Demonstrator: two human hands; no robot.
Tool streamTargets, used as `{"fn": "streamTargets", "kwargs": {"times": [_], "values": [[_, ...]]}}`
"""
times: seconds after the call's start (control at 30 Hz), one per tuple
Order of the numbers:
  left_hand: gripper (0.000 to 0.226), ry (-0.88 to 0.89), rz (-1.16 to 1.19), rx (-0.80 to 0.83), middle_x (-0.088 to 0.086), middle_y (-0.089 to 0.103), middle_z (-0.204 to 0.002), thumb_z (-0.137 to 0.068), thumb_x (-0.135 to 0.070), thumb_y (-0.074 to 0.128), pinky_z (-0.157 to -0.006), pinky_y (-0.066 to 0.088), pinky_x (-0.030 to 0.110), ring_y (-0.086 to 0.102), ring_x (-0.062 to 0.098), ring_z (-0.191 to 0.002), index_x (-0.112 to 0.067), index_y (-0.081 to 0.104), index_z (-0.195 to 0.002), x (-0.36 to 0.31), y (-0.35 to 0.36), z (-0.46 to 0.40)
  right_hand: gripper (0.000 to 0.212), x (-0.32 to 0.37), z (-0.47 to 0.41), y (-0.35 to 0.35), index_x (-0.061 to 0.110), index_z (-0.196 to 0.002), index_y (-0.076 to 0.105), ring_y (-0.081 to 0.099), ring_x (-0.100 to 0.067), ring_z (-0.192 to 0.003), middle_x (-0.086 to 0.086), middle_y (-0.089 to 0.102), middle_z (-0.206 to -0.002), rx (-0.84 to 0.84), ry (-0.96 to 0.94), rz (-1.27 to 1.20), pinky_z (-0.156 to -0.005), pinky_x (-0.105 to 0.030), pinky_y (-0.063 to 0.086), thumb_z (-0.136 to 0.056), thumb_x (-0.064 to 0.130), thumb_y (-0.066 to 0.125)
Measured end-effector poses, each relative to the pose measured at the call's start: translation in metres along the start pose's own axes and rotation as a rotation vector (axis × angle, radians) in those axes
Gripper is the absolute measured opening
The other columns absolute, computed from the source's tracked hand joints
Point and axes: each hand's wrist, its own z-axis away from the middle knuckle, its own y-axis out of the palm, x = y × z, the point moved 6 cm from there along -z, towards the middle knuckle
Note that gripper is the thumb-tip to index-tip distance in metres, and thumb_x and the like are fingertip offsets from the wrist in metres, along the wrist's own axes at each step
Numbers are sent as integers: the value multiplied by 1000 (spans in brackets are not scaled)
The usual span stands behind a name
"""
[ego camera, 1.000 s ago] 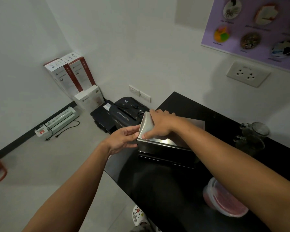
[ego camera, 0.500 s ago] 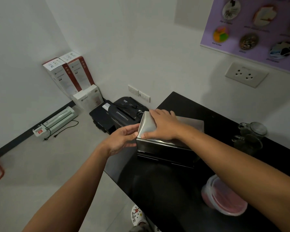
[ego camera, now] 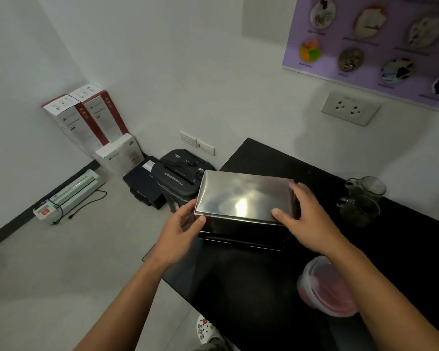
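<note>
A shiny stainless-steel box (ego camera: 241,198) with a black base stands near the left end of a black counter (ego camera: 264,158). My left hand (ego camera: 180,229) holds its left end, with the thumb on the front left corner and the fingers along the side. My right hand (ego camera: 307,221) grips its right end, the thumb lying on the top's front edge and the fingers wrapped over the far right side. The top of the box lies flat and uncovered between my hands.
Two glass jars (ego camera: 365,191) stand right of the box, and a lidded plastic tub (ego camera: 327,287) with red contents sits under my right forearm. On the floor to the left are a black shredder (ego camera: 180,173), a laminator (ego camera: 71,193) and cardboard boxes (ego camera: 86,117).
My right hand has moved from the left end of the box's top to its right end, uncovering the top. My left hand stays at the left end.
</note>
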Motion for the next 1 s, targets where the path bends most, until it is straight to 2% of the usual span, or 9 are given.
{"fn": "streamTargets", "kwargs": {"times": [0.13,0.27,0.33,0.4,0.47,0.57,0.7,0.83,1.0], "values": [[49,-4,-7,-50,-26,57,-135,-105,-24,60,-98,48,10,60,-10,-120,-38,45,-150,-3,3,-1,92,-16,17,11,38,-164,13,37,-17,-150,7,30,-167,38,44,-120,-119,-40,38,-93,48,70],[61,-14,5,-39,-13,50,-154,-106,-32,58,-87,49,1,61,-7,-121,-29,34,-162,-4,8,-6,99,-18,26,22,46,-162,4,35,-14,-151,11,28,-168,49,60,-193,-120,-46,38,-90,52,72],[65,0,-8,-29,-12,43,-162,-107,-37,53,-95,48,3,57,0,-131,-31,27,-165,-6,14,-7,105,-19,29,27,45,-161,-2,31,-14,-154,11,23,-171,44,65,-200,-121,-49,37,-88,54,73],[70,11,2,-31,-15,39,-163,-105,-46,53,-115,46,23,49,8,-143,-35,22,-166,-7,19,-6,110,-20,30,33,45,-161,-6,26,-14,-156,11,17,-172,42,83,-216,-123,-49,34,-86,55,75],[77,6,-6,-33,-15,39,-165,-98,-58,53,-122,41,36,46,12,-148,-41,19,-165,-5,22,-7,113,-21,32,38,44,-161,-8,23,-14,-157,10,13,-173,26,91,-234,-124,-45,31,-86,53,76],[80,2,2,-30,-15,38,-165,-96,-56,53,-110,42,12,48,2,-142,-41,17,-165,-7,26,-8,116,-20,33,44,38,-162,-9,24,-14,-156,9,14,-173,-11,103,-259,-123,-36,30,-87,48,78],[82,-7,27,-35,-12,36,-167,-94,-58,51,-119,41,30,45,11,-147,-42,13,-166,-4,26,-10,120,-21,30,49,41,-161,-9,29,-13,-154,11,20,-171,-60,128,-297,-122,-39,34,-83,47,82],[80,-24,12,-15,-16,35,-163,-95,-56,46,-102,46,8,52,2,-133,-44,10,-166,-1,27,-13,116,-22,26,53,41,-161,-8,28,-14,-154,10,20,-171,-95,148,-291,-119,-34,32,-87,35,81],[78,-20,2,3,-15,32,-167,-97,-54,46,-127,33,40,39,12,-151,-44,12,-165,-3,23,-28,105,-23,18,55,33,-164,-5,26,-17,-156,7,15,-173,-148,169,-248,-119,-32,29,-95,19,73]]}}
